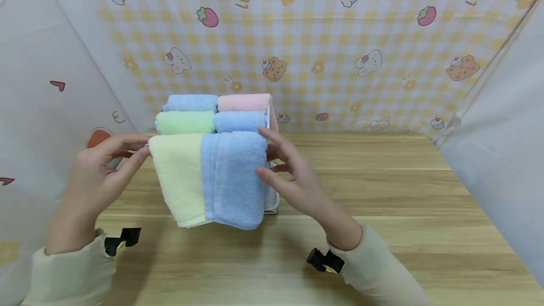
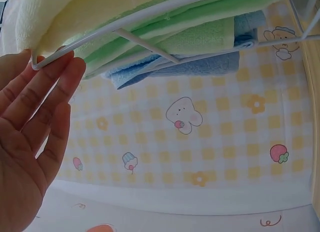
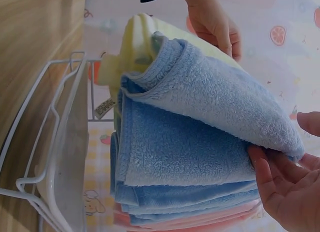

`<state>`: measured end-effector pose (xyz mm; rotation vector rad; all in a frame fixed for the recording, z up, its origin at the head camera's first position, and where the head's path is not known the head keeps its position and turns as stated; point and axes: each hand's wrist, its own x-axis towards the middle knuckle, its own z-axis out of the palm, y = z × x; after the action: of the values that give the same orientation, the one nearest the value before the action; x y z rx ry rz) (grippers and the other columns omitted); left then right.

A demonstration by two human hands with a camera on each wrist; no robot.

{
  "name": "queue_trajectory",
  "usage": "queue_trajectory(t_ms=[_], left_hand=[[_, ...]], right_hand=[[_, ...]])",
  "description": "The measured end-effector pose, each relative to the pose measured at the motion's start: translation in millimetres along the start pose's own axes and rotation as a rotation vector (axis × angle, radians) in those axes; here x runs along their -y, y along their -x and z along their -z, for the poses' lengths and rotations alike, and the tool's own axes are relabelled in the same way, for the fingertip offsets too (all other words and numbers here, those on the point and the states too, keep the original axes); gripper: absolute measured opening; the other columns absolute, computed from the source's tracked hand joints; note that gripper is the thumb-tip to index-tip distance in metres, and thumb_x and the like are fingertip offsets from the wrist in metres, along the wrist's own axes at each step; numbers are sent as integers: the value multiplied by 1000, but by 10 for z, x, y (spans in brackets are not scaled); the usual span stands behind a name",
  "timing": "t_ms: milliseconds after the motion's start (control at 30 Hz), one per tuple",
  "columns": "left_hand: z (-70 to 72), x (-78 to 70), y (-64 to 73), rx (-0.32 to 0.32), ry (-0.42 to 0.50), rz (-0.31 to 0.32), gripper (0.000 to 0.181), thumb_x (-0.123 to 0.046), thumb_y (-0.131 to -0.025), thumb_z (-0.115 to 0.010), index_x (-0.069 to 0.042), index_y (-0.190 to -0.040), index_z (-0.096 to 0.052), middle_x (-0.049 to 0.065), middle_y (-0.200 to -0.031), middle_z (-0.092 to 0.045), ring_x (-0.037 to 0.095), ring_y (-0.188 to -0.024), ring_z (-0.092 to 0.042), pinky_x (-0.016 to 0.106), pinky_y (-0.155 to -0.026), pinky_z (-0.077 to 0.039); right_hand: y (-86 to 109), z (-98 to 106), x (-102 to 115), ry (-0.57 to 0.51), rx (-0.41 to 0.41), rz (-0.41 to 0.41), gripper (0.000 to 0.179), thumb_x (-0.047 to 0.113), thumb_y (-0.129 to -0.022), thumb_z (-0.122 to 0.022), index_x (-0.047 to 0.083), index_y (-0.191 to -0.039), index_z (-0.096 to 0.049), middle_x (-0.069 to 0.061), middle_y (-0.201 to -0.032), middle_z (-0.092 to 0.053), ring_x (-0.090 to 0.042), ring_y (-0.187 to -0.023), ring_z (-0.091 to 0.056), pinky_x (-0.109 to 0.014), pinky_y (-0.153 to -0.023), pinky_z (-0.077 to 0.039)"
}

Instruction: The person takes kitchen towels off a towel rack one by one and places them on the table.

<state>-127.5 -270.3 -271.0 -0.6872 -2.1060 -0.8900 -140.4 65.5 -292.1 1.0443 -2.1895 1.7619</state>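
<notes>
A light yellow towel (image 1: 178, 174) and a blue towel (image 1: 240, 178) hang side by side over the front of a white wire rack (image 2: 150, 15). My left hand (image 1: 99, 169) is at the rack's left front corner. Its fingertips and thumb pinch the wire corner, close against the yellow towel's edge, in the left wrist view. My right hand (image 1: 293, 174) is at the blue towel's right edge, with fingers tucked under its upper fold in the right wrist view. Its thumb lies over the front side in the head view.
Behind hang a green towel (image 1: 184, 123), a second blue towel (image 1: 240, 121), another blue towel (image 1: 191, 103) and a pink towel (image 1: 244, 103). The rack's lower tier (image 3: 55, 157) shows a white tray. Everything stands on a wooden table (image 1: 361, 192) before a checked cloth (image 1: 323, 37).
</notes>
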Motion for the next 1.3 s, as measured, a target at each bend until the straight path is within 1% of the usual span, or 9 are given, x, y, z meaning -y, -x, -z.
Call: queue_trajectory(t_ms=[200, 400, 633, 767, 867, 933, 1100, 1167, 1300], left_hand=[[-35, 2, -1, -21, -9, 20, 17, 11, -81, -72, 6, -98, -73, -36, -98, -63, -18, -83, -61, 2, -78, -45], [-43, 7, -2, -26, 5, 24, 17, 13, -80, -72, 7, -96, -73, -35, -97, -64, -17, -82, -62, 1, -79, -46], [-39, 34, -6, -27, 17, 10, 18, 16, -79, -71, 8, -95, -73, -33, -94, -66, -16, -80, -63, 0, -75, -46], [-38, 45, -6, -28, 19, 15, 18, 17, -79, -71, 8, -94, -74, -32, -93, -66, -16, -79, -63, 0, -75, -46], [-30, 52, 0, -29, 20, 24, 12, 13, -81, -72, 8, -92, -73, -33, -92, -66, -16, -78, -62, 0, -76, -47], [-23, 56, 4, -30, 17, 32, 8, 1, -87, -73, 7, -91, -74, -30, -89, -68, -16, -77, -62, -1, -75, -47], [-14, 59, 7, -29, 14, 42, 32, -26, -92, -71, 6, -90, -74, -12, -81, -74, -15, -74, -61, 0, -68, -44], [-15, 58, 7, -28, 18, 44, 31, -26, -92, -71, 6, -91, -74, -8, -80, -75, -14, -72, -60, 1, -65, -43], [-19, 55, 8, -27, 19, 57, 33, -28, -92, -71, 5, -91, -75, -7, -79, -74, -13, -70, -60, 3, -59, -39]], right_hand=[[-84, -32, 7, -68, 10, -6, 64, -2, -92, -66, 9, -149, -40, -16, -125, -62, -22, -102, -68, -32, -81, -60], [-161, -66, -6, -115, 26, -17, 63, -6, -90, -66, 3, -147, -41, -25, -110, -70, -24, -97, -70, -32, -77, -62], [-213, -74, 14, -251, 32, -85, 56, -12, -89, -64, 0, -140, -44, -32, -106, -69, -12, -93, -68, -27, -79, -60], [-228, -71, 23, -313, 28, -113, 53, -14, -88, -64, -2, -136, -46, -35, -104, -68, -9, -92, -67, -27, -80, -60], [-235, -65, 17, -334, 31, -122, 52, -15, -87, -64, -2, -134, -47, -36, -103, -67, -10, -91, -67, -27, -79, -60], [-237, -57, 17, -337, 34, -122, 51, -15, -87, -64, -2, -134, -48, -36, -101, -68, -10, -91, -68, -27, -79, -60], [-235, -28, 36, -341, 41, -107, 49, -16, -86, -65, -4, -131, -49, -35, -101, -68, -10, -91, -68, -30, -79, -61], [-234, -18, 49, -345, 43, -97, 48, -17, -86, -64, -5, -130, -49, -36, -103, -67, -10, -92, -68, -32, -80, -61], [-239, -6, 79, -334, 39, -73, 48, -18, -85, -64, -8, -129, -49, -37, -104, -67, -10, -93, -69, -37, -80, -62]])
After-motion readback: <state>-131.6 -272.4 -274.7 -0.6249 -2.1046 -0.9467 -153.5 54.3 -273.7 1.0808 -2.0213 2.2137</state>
